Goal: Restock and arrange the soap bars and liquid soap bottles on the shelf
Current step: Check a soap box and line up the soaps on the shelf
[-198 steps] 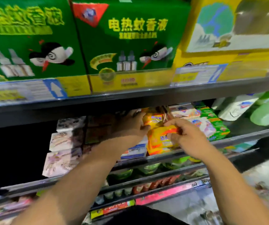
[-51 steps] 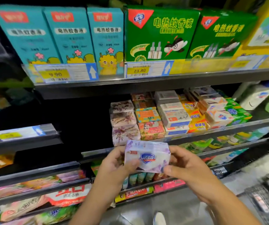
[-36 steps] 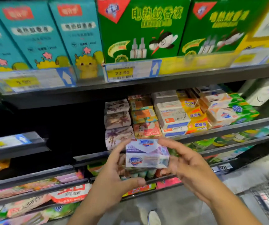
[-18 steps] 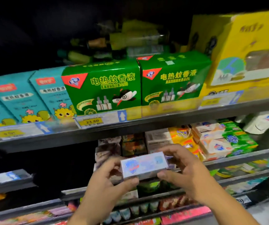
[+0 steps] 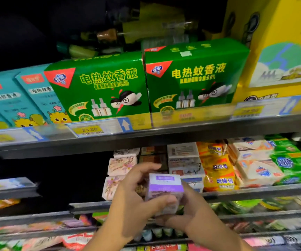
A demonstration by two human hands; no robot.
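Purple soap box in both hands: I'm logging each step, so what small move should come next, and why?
Probably lift it forward onto the soap shelf, likely beside the floral soap stack. The left hand and right hand both grip the purple soap box in front of that shelf, not yet on it, and dark space shows left of that stack.

One head-worn view faces a store rack straight on, tilted slightly down, from near. The left hand (image 5: 131, 194) and right hand (image 5: 191, 220) show at the bottom edge, a purple soap box (image 5: 164, 187) between their fingers (image 5: 146, 167). Stacked soap bars (image 5: 218, 169) lie just beyond the fingers; green mosquito-liquid boxes (image 5: 99, 91) high above them.
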